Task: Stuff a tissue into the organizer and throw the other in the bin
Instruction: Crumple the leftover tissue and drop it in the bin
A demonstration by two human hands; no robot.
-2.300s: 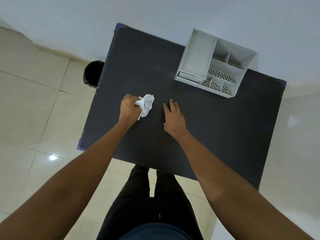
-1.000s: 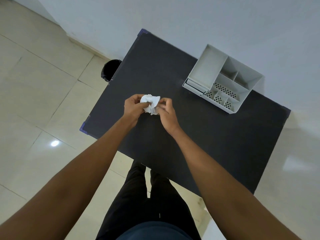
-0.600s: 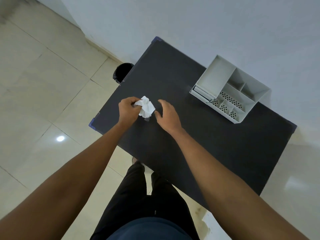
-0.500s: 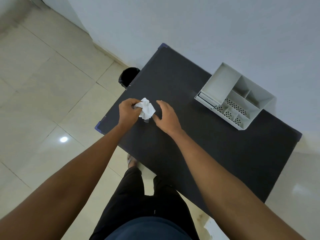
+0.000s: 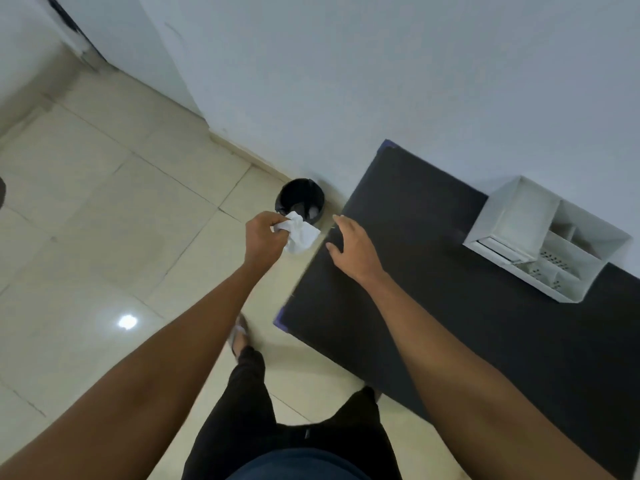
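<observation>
My left hand [image 5: 263,239] is shut on a crumpled white tissue [image 5: 300,233], held over the floor just in front of the black bin [image 5: 300,199]. The round bin stands on the tiles by the wall, left of the table, and its inside shows something pale. My right hand [image 5: 353,249] rests open on the left edge of the dark table [image 5: 433,306], holding nothing. The white organizer [image 5: 540,237] sits at the table's far right near the wall, with one large compartment and several small ones. I see no tissue in it from here.
Beige floor tiles [image 5: 121,220] spread out to the left. A white wall [image 5: 381,81] runs behind the bin and table. My legs in dark trousers [image 5: 277,410] and one foot [image 5: 240,336] stand beside the table's near left corner.
My left hand carried the tissue leftward off the table to just in front of the bin. My right hand let go of it and moved to the table's left edge. The view swung left.
</observation>
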